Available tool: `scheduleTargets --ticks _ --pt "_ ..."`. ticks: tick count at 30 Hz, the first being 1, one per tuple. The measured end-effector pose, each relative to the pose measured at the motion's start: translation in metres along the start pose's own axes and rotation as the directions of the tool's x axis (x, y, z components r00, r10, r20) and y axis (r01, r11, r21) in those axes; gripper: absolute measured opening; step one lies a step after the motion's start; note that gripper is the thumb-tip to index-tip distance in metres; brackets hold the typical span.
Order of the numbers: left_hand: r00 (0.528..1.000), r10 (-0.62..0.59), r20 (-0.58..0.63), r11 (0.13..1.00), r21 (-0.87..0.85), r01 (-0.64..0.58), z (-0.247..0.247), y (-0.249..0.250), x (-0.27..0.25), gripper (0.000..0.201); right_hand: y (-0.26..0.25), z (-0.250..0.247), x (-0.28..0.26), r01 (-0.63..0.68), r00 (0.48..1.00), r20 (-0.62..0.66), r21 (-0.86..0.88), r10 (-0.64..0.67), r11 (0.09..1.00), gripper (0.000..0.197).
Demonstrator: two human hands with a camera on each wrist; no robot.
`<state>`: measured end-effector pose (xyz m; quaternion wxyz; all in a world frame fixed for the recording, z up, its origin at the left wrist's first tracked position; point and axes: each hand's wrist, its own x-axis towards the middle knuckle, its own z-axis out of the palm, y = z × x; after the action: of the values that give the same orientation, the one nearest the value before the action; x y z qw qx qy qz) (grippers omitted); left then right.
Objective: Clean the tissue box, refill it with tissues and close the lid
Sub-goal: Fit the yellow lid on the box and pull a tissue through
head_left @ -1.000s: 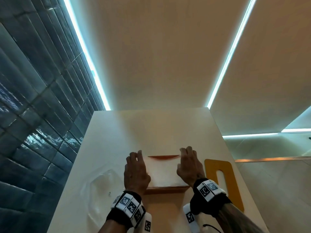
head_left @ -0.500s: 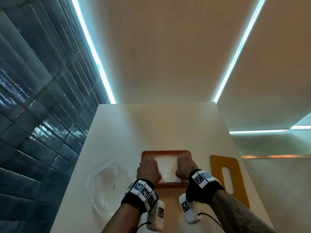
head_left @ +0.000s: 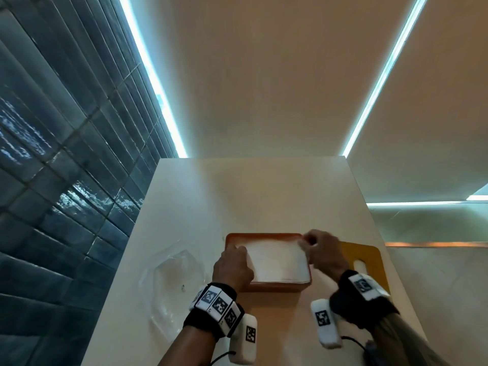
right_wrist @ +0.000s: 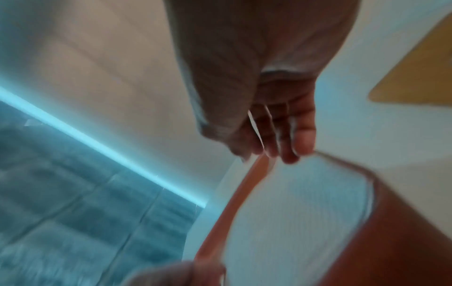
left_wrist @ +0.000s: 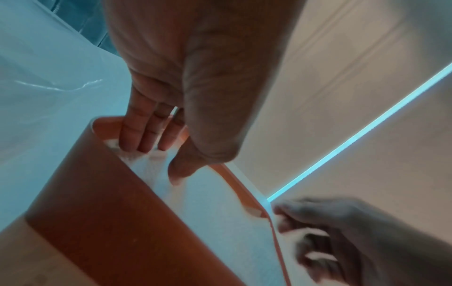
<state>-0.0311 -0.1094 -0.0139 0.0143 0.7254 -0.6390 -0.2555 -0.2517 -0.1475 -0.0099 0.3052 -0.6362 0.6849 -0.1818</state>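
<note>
On the counter (head_left: 184, 207), the left hand (head_left: 232, 268) presses straight fingers onto tissues (head_left: 280, 262) inside the orange tissue box (head_left: 274, 286); the right hand (head_left: 323, 253) pinches their far-right corner.

Your left hand (head_left: 232, 268) reaches forward with the palm down, fingers (left_wrist: 144, 133) straight and close together, pointing downward, the thumb stretched out beside them. Your right hand (head_left: 323, 253) sits further forward and to the right, its fingers (right_wrist: 288, 139) curled inward toward the thumb; motion blur hides whether they pinch anything. Both forearms extend from the lower edge, each wrist wrapped in a black band carrying white marker tags.
</note>
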Motion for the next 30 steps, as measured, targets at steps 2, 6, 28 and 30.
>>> scheduleTargets --ticks 2,6,28,30 --pt "0.995 0.020 -0.097 0.995 -0.093 -0.029 -0.003 -0.001 -0.002 0.028 0.029 -0.023 0.000 -0.149 0.970 -0.190 0.020 0.150 0.989 0.021" --pt "0.970 0.072 -0.231 0.958 -0.255 -0.132 -0.008 0.009 -0.017 0.009 0.086 -0.023 -0.007 -0.422 0.901 -0.006 -0.251 0.434 0.871 0.024" --pt "0.951 0.035 -0.306 0.800 -0.561 -0.210 -0.029 -0.006 -0.031 0.009 0.008 -0.054 -0.021 -0.028 0.987 -0.160 -0.083 0.015 0.996 0.032" --pt "0.938 -0.023 -0.347 0.782 -0.590 -0.199 -0.034 -0.012 -0.025 0.009 -0.023 -0.052 -0.025 0.157 0.987 0.010 -0.151 -0.157 0.976 0.029"
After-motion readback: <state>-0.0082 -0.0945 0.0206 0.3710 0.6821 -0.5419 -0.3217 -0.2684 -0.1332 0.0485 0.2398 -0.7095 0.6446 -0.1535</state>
